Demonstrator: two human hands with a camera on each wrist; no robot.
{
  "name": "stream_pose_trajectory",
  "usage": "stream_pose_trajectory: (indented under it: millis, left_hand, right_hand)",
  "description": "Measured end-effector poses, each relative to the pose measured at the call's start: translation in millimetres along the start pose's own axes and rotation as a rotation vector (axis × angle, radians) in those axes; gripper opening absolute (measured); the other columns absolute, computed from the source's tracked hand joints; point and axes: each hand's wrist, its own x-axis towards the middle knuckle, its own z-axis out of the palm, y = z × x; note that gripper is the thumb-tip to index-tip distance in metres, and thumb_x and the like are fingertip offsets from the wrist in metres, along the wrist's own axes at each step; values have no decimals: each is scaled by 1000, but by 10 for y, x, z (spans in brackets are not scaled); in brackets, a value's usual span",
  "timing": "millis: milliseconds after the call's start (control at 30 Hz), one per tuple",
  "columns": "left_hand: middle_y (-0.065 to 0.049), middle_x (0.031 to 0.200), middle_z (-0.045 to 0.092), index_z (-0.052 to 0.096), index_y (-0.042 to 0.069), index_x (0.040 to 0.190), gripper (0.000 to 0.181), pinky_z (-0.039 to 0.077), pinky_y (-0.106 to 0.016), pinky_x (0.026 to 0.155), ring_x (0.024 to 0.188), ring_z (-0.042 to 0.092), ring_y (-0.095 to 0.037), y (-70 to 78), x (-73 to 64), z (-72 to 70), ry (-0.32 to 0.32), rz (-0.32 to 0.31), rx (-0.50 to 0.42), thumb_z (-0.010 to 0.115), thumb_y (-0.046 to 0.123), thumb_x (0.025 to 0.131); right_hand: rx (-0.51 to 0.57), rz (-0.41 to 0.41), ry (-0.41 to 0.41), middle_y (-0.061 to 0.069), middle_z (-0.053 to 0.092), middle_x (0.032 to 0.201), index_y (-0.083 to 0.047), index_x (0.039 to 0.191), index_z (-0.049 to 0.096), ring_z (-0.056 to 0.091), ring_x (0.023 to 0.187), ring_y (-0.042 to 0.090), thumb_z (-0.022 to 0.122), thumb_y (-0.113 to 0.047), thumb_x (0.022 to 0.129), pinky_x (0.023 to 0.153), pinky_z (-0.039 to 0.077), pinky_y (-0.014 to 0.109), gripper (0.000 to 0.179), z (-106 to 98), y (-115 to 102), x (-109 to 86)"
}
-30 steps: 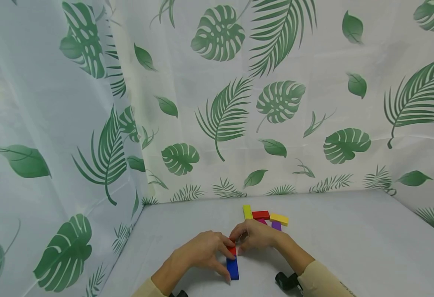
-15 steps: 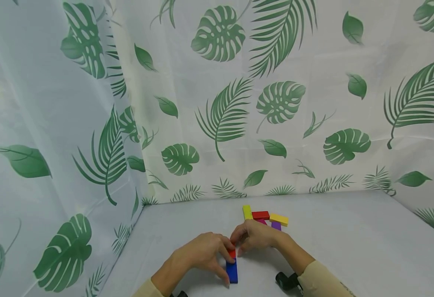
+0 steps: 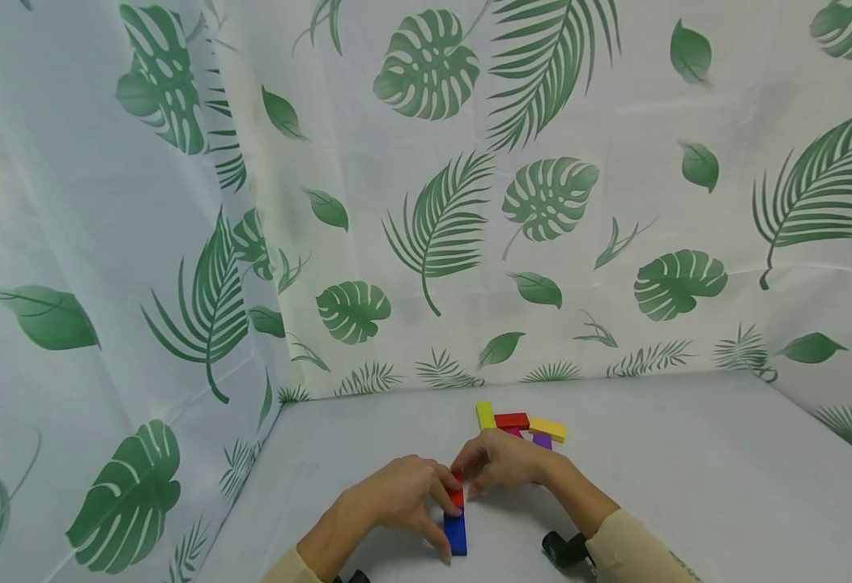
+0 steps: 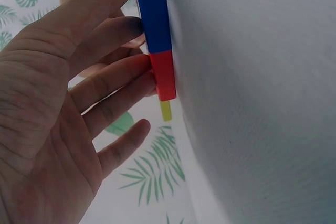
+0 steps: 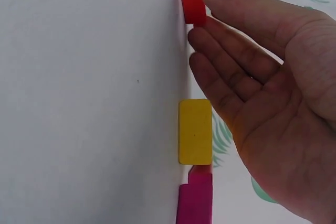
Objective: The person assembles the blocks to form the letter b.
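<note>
On the white table a blue block (image 3: 455, 534) and a red block (image 3: 457, 495) lie end to end in one line. My left hand (image 3: 406, 495) holds the blue block from the left, its thumb at the near end and its fingertips by the joint. In the left wrist view other fingers of that hand touch the side of the red block (image 4: 164, 77). From the far right, my right hand (image 3: 504, 460) pinches the red block, with the thumb on its side in the right wrist view and fingers around its far end. Fingers cover part of the red block.
Behind the right hand lies a loose group: a yellow-green block (image 3: 485, 414), another red block (image 3: 512, 421), an orange-yellow block (image 3: 547, 429), a purple block (image 3: 542, 442) and a magenta block (image 3: 515, 433). A leaf-print curtain (image 3: 462, 340) stands at the table's back and left.
The blue and red blocks have shifted slightly toward me, and the left thumb and fingertips have moved with them. Over the last half second hardly anything differs.
</note>
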Motion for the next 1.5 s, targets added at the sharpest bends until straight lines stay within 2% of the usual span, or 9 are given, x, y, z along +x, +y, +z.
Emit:
stream_pose_trajectory:
  millis: [200,433,600,800,1067,1500]
  left_hand:
    - [18,131,68,83,38,108,46,50,-29,106,125,59,1,32,-6,-10,-13,-11,6,90,62,69]
    - [19,133,67,82,39,109,48,49,-31,108,129,58,-3,16,4,-15,-18,-19,23,88,64,69]
    - [19,134,66,82,39,110,48,49,-33,110,130,57,-3,16,20,-30,-32,-26,28,88,64,70]
    - [20,135,66,82,40,110,46,48,-35,111,132,57,-4,39,16,-35,-53,-51,19,88,64,71]
    - [20,135,66,82,41,109,45,48,-34,111,131,57,-4,54,9,-47,-60,-66,10,89,62,71]
    - [19,135,66,82,40,109,44,49,-35,111,131,57,-5,49,15,-45,-66,-68,-7,89,61,71]
  right_hand:
    - [-97,-8,76,0,75,120,-14,125,76,66,108,21,82,-16,91,88,58,30,35,-96,11,-34]
    - [-196,-31,165,13,71,126,-5,131,71,64,113,33,79,-15,92,92,60,41,41,-278,6,-134]
    - [-254,40,215,13,69,129,-8,134,70,61,114,33,80,-17,91,91,60,44,45,-379,-1,-194]
    - [-288,129,257,8,65,139,-12,136,69,59,127,32,83,-22,89,106,52,57,50,-440,32,-250]
    - [-308,195,247,7,64,142,-15,139,68,56,131,32,86,-24,87,110,47,61,56,-476,73,-278]
    - [-323,288,211,7,61,143,-23,137,68,54,128,29,91,-26,79,107,49,63,62,-436,85,-304]
